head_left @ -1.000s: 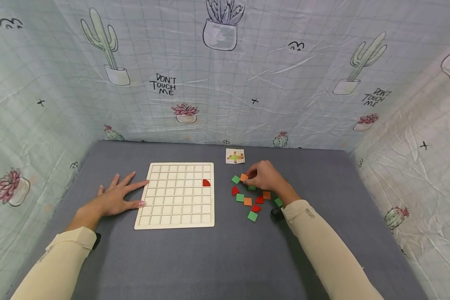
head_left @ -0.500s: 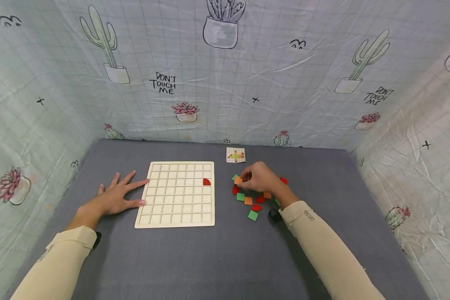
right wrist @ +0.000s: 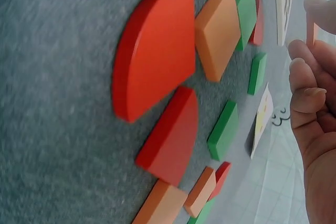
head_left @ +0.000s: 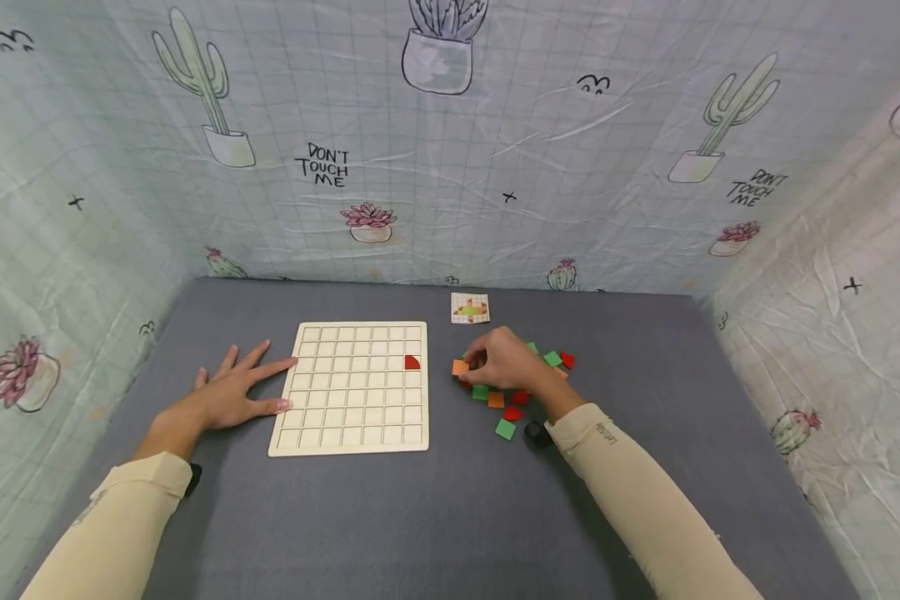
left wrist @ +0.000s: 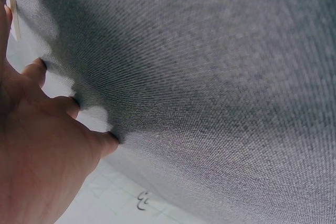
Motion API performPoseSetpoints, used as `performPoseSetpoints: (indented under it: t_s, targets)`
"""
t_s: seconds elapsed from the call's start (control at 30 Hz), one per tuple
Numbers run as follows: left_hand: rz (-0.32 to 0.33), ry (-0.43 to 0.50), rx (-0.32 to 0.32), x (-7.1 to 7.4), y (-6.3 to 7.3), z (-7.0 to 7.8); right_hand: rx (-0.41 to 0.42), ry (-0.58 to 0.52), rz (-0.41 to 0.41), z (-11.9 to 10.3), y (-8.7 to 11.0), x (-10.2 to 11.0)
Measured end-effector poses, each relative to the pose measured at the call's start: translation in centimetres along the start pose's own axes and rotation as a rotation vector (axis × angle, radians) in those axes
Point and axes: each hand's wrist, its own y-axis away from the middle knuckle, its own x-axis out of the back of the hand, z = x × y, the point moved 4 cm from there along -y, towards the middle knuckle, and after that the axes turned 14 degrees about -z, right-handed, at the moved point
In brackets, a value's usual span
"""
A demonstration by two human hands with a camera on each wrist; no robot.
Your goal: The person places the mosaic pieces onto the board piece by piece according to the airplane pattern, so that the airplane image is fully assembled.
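An orange square tile (head_left: 461, 367) is pinched between thumb and fingertips of my right hand (head_left: 506, 358), held above the loose tiles. In the right wrist view the same orange tile (right wrist: 311, 27) shows edge-on between the fingers. My left hand (head_left: 228, 402) lies with fingers spread at the left edge of a pale grid board (head_left: 356, 392); index finger and thumb touch the rim, while other fingertips rest on the grey cloth. One red quarter-round tile (head_left: 412, 362) sits in a cell near the board's right side.
Several loose tiles lie right of the board, among them a green square (head_left: 506, 429), an orange square (head_left: 496, 400) and a red quarter-round (right wrist: 157, 51). A small pattern card (head_left: 470, 308) lies behind them. Printed cloth walls (head_left: 450, 167) enclose the table's back and sides.
My right hand has moved left toward the board with the orange tile, uncovering green and red tiles behind it. The left hand has stayed in place.
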Motion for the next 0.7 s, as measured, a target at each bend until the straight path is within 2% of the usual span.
performPoseSetpoints:
  t_s: [0.7]
  targets:
    - [0.006,0.006,0.004,-0.1,0.1,-0.1,0.053,0.028,-0.010,-1.7,-2.4,-1.6]
